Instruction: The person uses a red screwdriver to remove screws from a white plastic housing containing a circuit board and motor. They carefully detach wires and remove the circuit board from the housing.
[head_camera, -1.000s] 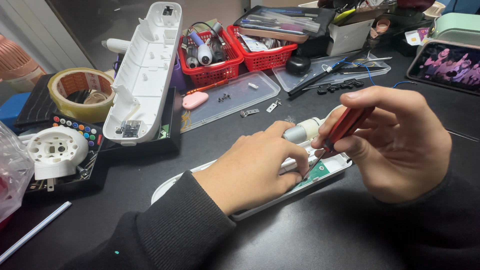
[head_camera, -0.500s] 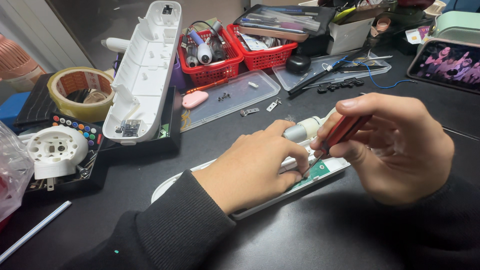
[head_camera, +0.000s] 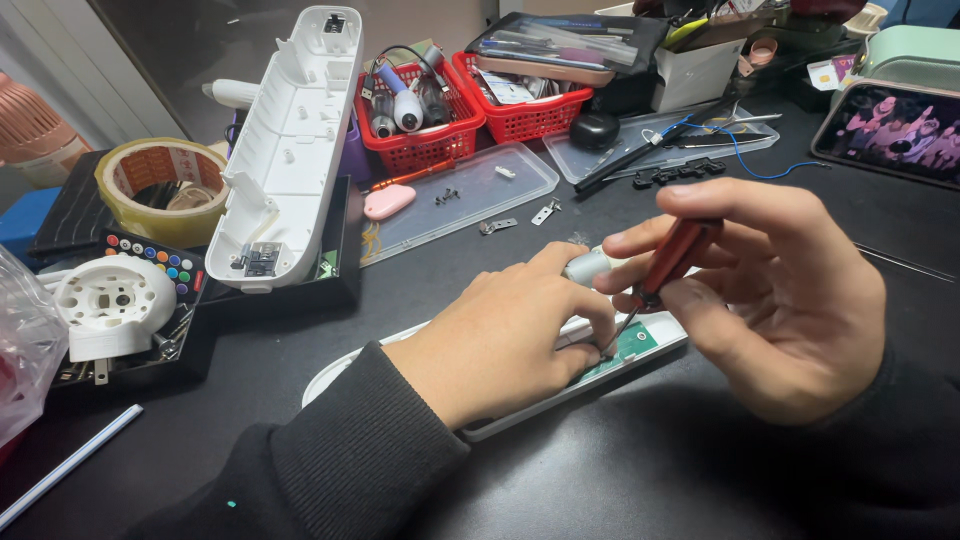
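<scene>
Left hand (head_camera: 510, 340) covered middle of long white housing (head_camera: 640, 350); parts beneath not visible. Screwdriver (head_camera: 668, 262) tip hidden behind left fingers, contact point unclear. Tablet (head_camera: 895, 125) at counter's far right corner cut off by frame edge. Clear bag (head_camera: 25, 350) at left edge cropped. Small screws (head_camera: 445, 196) in clear tray too tiny to distinguish.

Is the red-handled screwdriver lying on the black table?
No, the right hand holds the red-handled screwdriver above the long white casing.
</scene>
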